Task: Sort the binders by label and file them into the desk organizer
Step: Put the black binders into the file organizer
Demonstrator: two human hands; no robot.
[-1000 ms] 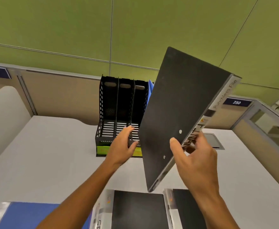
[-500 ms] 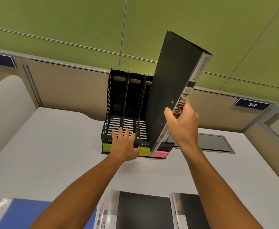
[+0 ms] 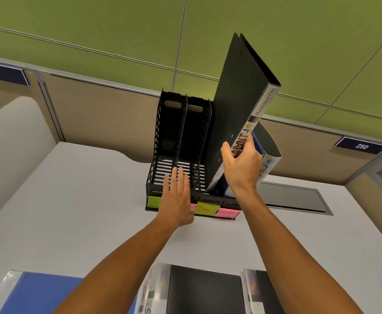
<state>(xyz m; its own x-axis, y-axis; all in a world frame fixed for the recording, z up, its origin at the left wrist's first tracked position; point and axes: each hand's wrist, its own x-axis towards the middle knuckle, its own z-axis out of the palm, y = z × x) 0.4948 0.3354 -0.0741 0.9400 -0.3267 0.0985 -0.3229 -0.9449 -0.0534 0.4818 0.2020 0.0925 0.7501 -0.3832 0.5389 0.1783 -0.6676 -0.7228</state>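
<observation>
Black binder is pinched at its spine by your right hand, bottom edge in the organizer's third slot, tilted. Left hand flat, fingers together, bracing the front. Let go early and it may tip onto the blue binder alongside.

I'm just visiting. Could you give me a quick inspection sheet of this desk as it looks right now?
Surface: pale desk with a grey hatch set into it.
Job's things: black desk organizer with coloured sticky notes on its front; black binder tilted, lower end in a right-hand slot; blue binder already filed beside it; three more binders lie near the desk's front edge.
Clutter: nothing seen.
Hands: left hand flat on the organizer's front; right hand grips the black binder's spine.
Cables: nothing seen.
Surroundings: partition panels, green wall, number plate 250.
</observation>
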